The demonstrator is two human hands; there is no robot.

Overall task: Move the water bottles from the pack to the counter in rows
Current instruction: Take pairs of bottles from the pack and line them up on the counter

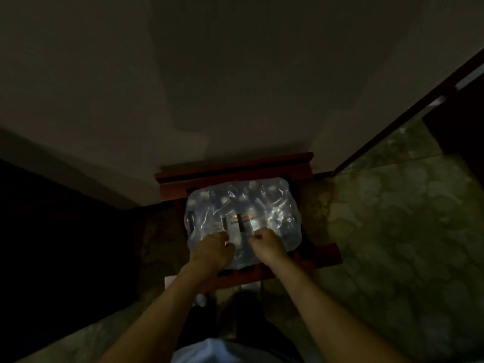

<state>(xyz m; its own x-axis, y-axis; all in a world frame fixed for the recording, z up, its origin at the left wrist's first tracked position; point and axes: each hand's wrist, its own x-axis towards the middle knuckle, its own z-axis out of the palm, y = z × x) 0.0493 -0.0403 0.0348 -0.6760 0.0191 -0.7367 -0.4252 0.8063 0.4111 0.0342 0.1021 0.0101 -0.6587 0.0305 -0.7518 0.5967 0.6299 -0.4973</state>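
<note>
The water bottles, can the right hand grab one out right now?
Probably not yet: the plastic wrap looks unbroken over the water bottles. The right hand only pinches it, the left hand alongside.

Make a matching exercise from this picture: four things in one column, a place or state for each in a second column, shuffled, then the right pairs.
Things
1. clear plastic-wrapped pack of water bottles
2. left hand
3. right hand
4. red-brown wooden stand

Places or states
A. fingers curled on the wrap, on the pack's near right part
B. stands against the wall, under the pack
C. rests on the stand, still wrapped
D. fingers curled on the wrap, on the pack's near left part

Pairs: 1-C, 2-D, 3-A, 4-B
</note>
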